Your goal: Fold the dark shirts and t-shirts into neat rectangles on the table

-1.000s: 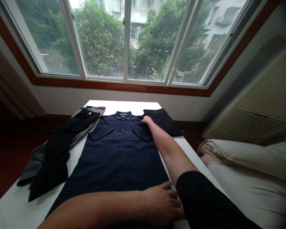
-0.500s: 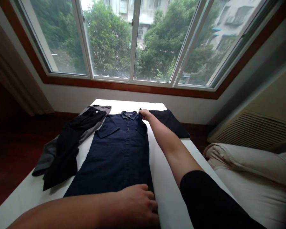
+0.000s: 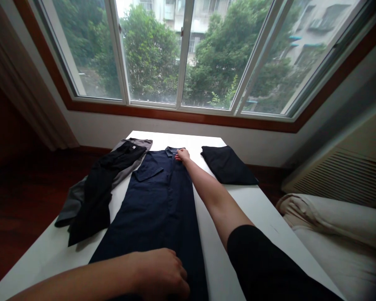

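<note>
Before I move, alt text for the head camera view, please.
Right hand pinches a navy shirt, one side folded in, near its collar on a white table; left hand over its lower part. Black and gray clothes lie left, a folded black garment right, a window beyond.

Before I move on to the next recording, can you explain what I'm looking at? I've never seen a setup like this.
There is no machine here: these are a person's bare hands, seen by a camera worn on the head, looking forward and down. A navy shirt lies front up on a white table. The right hand pinches it near the collar. The left hand rests at its lower part; its fingertips are hidden. To the left, a black garment overlaps a grey one; to the right lies a folded dark cloth. A window is beyond.
</note>
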### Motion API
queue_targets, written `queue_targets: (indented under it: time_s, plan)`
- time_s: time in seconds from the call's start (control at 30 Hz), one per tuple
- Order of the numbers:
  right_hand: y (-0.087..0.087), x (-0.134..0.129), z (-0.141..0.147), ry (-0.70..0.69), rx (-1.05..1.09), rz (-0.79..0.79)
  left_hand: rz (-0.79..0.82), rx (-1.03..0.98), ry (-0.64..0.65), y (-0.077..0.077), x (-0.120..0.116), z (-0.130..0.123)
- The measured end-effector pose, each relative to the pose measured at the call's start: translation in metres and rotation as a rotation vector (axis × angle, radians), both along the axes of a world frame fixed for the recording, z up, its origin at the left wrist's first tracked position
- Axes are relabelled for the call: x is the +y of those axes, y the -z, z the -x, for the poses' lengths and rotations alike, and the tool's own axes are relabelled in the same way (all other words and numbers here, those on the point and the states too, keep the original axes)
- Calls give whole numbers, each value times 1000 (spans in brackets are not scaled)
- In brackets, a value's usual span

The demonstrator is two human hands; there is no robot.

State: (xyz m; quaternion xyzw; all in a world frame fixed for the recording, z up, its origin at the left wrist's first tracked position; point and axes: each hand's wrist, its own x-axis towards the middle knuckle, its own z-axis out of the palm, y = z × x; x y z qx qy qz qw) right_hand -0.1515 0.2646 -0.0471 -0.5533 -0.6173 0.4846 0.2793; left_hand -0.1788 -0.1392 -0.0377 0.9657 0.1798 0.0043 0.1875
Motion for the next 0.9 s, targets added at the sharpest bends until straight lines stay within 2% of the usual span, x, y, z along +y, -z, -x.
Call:
queue_targets:
  time_s: [0.1, 0.17, 0.27, 0.37, 0.53, 0.7, 0.9]
  plan:
    - [12, -3, -1, -6, -118, -183, -5, -39, -9, 8, 0, -3]
    - [23, -6, -4, -33, -177, -270, -72, -44, -98, 9, 0, -6]
    - [44, -13, -9, -181, -390, -429, -152, -54, -194, 9, 1, -9]
    - [64, -14, -12, -329, -664, -548, -157, -77, -159, 15, -1, -10]
    - [84, 0, -12, -342, -748, -547, -104, -68, -151, 27, 2, -13]
    - [86, 22, -20, -327, -741, -517, -59, -65, -144, 23, 17, -22]
    - [86, 47, -51, -315, -785, -473, -111, -78, -155, 28, 33, -50]
